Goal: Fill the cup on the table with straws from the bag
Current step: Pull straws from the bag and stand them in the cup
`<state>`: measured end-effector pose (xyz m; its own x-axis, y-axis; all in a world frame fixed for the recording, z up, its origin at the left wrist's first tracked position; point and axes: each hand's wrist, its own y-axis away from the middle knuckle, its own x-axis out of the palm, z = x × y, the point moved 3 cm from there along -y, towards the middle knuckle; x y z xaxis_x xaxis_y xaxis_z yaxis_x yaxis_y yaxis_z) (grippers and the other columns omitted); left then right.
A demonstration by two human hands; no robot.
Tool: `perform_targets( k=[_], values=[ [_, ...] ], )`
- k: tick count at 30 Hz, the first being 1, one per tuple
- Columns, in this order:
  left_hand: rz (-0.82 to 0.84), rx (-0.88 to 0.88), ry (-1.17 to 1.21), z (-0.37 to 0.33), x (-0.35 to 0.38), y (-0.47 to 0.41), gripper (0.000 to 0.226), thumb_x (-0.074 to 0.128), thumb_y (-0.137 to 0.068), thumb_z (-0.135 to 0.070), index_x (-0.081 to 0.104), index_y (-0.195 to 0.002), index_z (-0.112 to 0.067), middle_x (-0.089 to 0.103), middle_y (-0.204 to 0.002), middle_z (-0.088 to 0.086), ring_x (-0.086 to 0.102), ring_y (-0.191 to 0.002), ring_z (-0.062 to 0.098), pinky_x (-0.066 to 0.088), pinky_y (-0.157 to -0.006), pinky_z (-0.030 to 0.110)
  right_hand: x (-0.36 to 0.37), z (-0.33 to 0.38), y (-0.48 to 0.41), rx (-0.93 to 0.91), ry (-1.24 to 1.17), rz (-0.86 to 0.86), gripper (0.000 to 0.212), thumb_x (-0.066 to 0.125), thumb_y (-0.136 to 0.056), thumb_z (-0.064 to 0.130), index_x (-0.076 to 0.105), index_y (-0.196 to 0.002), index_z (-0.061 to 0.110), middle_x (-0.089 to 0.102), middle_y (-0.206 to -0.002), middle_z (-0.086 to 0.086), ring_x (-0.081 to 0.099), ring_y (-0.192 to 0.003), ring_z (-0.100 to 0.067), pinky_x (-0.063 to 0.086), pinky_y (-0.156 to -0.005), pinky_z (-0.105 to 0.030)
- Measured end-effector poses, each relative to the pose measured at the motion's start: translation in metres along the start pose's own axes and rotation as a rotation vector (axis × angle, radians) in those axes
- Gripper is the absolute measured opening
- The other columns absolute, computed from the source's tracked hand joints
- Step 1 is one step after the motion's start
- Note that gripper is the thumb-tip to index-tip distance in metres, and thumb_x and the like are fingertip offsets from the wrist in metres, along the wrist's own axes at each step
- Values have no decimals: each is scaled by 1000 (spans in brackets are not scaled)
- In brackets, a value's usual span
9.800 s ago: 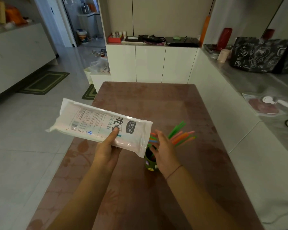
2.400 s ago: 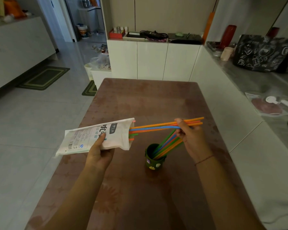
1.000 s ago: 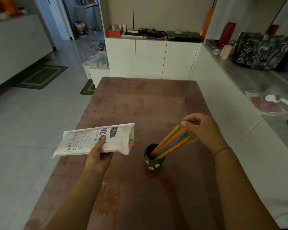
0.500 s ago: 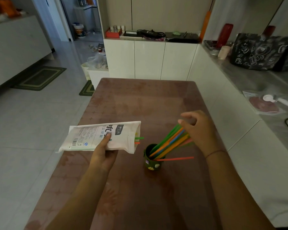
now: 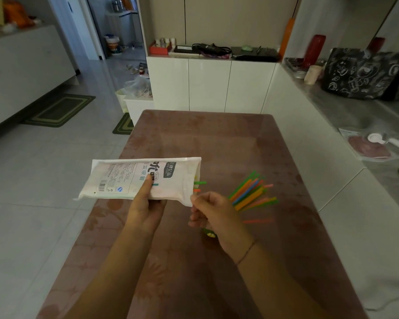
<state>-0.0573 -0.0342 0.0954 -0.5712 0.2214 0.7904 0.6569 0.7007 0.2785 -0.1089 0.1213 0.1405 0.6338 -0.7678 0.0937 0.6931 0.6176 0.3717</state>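
Observation:
My left hand (image 5: 145, 208) holds the white plastic straw bag (image 5: 138, 178) flat above the table, thumb on top, its open end facing right. Two straw tips, green and orange (image 5: 198, 186), poke out of that opening. My right hand (image 5: 213, 212) sits just below the opening with fingers curled and empty, covering most of the green cup (image 5: 209, 234). A bundle of coloured straws (image 5: 251, 194) leans out of the cup to the upper right. One pink straw (image 5: 258, 221) lies flat beside the cup.
The brown table (image 5: 205, 139) stretches ahead. A white counter (image 5: 366, 116) runs along the right with a black patterned bag (image 5: 364, 72) and a red bottle (image 5: 313, 50). White cabinets (image 5: 212, 84) stand behind. Tiled floor (image 5: 44, 169) lies on the left.
My right hand let go of the straws in the cup and moved left to the bag's opening. The bag shifted slightly right and up. One straw fell beside the cup.

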Motion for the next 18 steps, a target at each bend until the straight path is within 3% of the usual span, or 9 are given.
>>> perform_targets(
  k=[2, 4, 8, 11, 16, 18],
  values=[
    [-3, 29, -19, -5, 1, 1, 40, 56, -91, -7, 50, -129, -19, 70, -112, 6, 70, -95, 17, 58, -81, 39, -4, 0, -3, -130, 272, -70, 15, 60, -88, 27, 61, -88, 12, 65, -77, -2, 63, -73, -16, 56, -74, -34],
    [-14, 40, -8, -9, 2, 2, 38, 57, -91, -6, 52, -125, -20, 73, -105, 3, 72, -93, 16, 59, -77, 38, -11, 7, -4, -305, 534, -154, 13, 60, -86, 29, 63, -85, 17, 65, -78, 4, 61, -75, -12, 51, -72, -30],
    [-25, 28, -4, -9, 2, 6, 33, 57, -91, -5, 53, -120, -22, 74, -102, 3, 72, -92, 17, 59, -77, 39, -32, 28, -7, -519, 622, -313, 8, 58, -87, 21, 62, -81, 18, 63, -79, 2, 58, -77, -11, 47, -69, -22],
    [-42, 23, -8, -7, 1, 7, 33, 57, -91, -5, 53, -119, -22, 74, -103, 4, 72, -93, 18, 59, -78, 40, -38, 38, -4, -561, 489, -323, 6, 58, -88, 19, 64, -85, 17, 65, -82, 3, 61, -80, -7, 47, -69, -12],
    [-63, 24, 4, -7, 2, 6, 30, 57, -91, -5, 54, -116, -21, 75, -99, 3, 72, -90, 17, 59, -78, 39, -13, 31, 3, -357, -164, -146, 9, 55, -90, 10, 64, -91, 8, 69, -85, -7, 66, -78, -15, 57, -74, -23],
    [-60, 35, 5, -9, 4, 6, 32, 57, -91, -5, 54, -119, -20, 75, -98, 3, 72, -89, 16, 58, -80, 39, -2, 22, 2, -273, -247, -156, 7, 55, -90, 11, 62, -90, 10, 66, -83, -5, 63, -75, -13, 56, -70, -21]
  ],
)
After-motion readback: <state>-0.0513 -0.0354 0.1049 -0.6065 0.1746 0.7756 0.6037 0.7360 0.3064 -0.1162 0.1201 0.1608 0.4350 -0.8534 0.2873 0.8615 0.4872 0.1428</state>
